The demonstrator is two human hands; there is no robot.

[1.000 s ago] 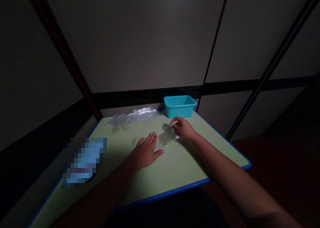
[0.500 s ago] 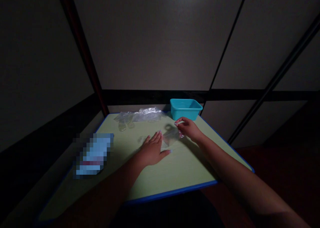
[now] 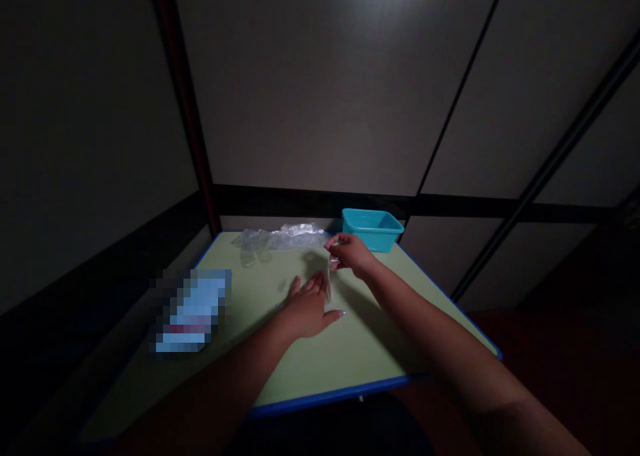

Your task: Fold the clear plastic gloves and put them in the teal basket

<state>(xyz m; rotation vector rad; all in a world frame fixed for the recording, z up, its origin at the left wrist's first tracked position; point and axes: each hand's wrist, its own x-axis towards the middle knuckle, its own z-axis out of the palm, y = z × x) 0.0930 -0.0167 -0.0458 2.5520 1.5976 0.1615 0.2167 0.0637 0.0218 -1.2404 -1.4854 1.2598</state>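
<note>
My left hand [image 3: 310, 313] lies flat on the pale green table [image 3: 370, 346], fingers stretched and thumb spread to the right. Its fingertips rest at a small clear plastic bag [image 3: 329, 286], partly hidden beneath them. With thumb and fingers pinched, my right hand [image 3: 351, 255] holds the bag's other end above the tabletop, just in front of the turquoise bin. The bag rises between the two hands and is seen nearly edge-on. Under the left fingers, part of the clear plastic is too faint to make out.
A turquoise plastic bin [image 3: 373, 239] stands at the back right. Crumpled clear plastic sheeting [image 3: 300, 236] lies along the back edge, with clear, rounded pieces [image 3: 249, 257] in front. At the left is a pixelated light-blue item [image 3: 195, 306]. Panelled walls rise behind and left.
My right hand has moved left toward the left hand, bringing up the bag's end, so the plastic stands steeper. My left hand stays flat. The view has shifted slightly.
</note>
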